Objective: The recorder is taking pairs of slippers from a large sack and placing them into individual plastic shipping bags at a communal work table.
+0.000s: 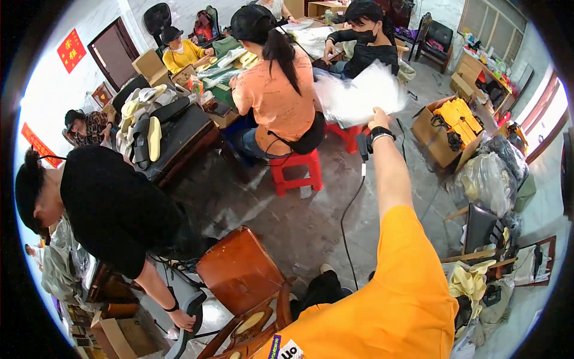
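Note:
My right arm, in an orange sleeve, reaches far forward across the middle of the view. At its end my right hand [379,118] is closed on the near edge of a stack of clear plastic bags [362,93]. The bags spread out in front of it, pale and shiny, and hang over a red stool [345,139]. A dark band [381,134] circles my right wrist, and a black cable [343,221] hangs in the view beside that arm. My left hand is out of view.
A wooden chair [240,270] stands near my body. At left, a person in black [116,200] grips a dark armrest. Several people sit around a work table; one in orange [278,90] uses a red stool [297,170]. Slippers [142,134] pile on a dark table. A carton [439,139] holds yellow-orange items.

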### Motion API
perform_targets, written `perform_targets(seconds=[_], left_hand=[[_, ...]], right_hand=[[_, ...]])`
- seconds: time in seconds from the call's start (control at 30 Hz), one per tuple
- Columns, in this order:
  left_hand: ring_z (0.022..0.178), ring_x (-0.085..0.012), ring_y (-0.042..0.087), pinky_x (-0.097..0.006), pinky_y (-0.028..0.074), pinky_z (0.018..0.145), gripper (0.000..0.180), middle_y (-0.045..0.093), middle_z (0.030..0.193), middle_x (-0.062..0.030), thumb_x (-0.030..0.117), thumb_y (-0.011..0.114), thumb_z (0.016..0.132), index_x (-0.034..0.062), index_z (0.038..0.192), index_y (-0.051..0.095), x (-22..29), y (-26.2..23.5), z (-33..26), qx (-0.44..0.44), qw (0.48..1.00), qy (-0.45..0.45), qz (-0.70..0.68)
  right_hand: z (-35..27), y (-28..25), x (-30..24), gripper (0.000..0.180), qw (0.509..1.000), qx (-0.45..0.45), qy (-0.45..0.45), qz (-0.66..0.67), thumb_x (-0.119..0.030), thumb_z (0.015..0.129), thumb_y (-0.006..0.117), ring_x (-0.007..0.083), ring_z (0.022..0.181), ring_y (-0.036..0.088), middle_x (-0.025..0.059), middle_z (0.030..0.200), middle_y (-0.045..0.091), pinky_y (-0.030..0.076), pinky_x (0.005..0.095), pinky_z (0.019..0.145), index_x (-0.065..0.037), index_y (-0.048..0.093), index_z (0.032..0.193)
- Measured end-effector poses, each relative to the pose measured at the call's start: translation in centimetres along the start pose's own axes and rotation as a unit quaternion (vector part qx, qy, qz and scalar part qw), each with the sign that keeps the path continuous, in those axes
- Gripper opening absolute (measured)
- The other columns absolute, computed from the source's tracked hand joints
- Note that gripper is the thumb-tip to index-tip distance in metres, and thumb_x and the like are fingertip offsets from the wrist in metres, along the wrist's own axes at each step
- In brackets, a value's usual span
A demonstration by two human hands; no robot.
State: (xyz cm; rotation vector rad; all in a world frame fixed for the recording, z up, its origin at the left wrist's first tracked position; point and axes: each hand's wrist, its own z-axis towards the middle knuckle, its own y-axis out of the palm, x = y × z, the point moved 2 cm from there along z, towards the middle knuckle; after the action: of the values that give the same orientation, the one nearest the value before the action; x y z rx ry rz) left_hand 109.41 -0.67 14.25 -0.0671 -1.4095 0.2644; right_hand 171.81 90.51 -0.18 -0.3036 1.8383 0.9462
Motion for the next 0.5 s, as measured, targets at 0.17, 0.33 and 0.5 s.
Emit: perform_targets(seconds=[0.17, 0.33, 0.5], left_hand=[[0.110, -0.0304, 0.045, -0.042, 0.044, 0.087, 0.045, 0.042, 0.124, -0.0122, 0.018, 0.048, 0.089, 0.0154, 0.131, 0.034, -5.2, -5.9, 6.0, -0.085, 0.857, 0.282, 0.422], [0.112, -0.0324, 0.044, -0.045, 0.034, 0.096, 0.036, 0.046, 0.121, -0.0142, 0.026, 0.057, 0.085, 0.0148, 0.118, 0.052, -4.5, -8.3, 5.9, -0.011, 0.992, -0.035, -0.122], [0.117, -0.0269, 0.042, -0.041, 0.029, 0.102, 0.045, 0.040, 0.131, -0.0132, 0.026, 0.033, 0.091, 0.0046, 0.131, 0.035, -2.7, -0.3, 6.0, -0.056, 0.984, -0.060, -0.161]], right_hand=[[0.0, -2.0, -0.3, 0.078, 0.994, -0.092, 0.049, 0.040, -0.005, 0.074, 0.059, 0.0314, 0.103, 0.050, 0.0165, 0.124, 0.041, 0.046, 0.0448, 0.074, -0.014, 0.011, 0.135], [-7.2, -2.8, 2.7, 0.052, 0.939, -0.246, 0.231, -0.066, -0.019, 0.086, 0.050, 0.0301, 0.109, 0.049, 0.0149, 0.128, 0.041, 0.043, 0.0420, 0.086, -0.013, 0.026, 0.132], [-21.3, -6.0, 2.1, 0.045, 0.736, -0.547, 0.330, -0.223, -0.021, 0.090, 0.047, 0.0243, 0.103, 0.052, 0.0129, 0.117, 0.051, 0.045, 0.0368, 0.085, -0.010, 0.031, 0.130]])
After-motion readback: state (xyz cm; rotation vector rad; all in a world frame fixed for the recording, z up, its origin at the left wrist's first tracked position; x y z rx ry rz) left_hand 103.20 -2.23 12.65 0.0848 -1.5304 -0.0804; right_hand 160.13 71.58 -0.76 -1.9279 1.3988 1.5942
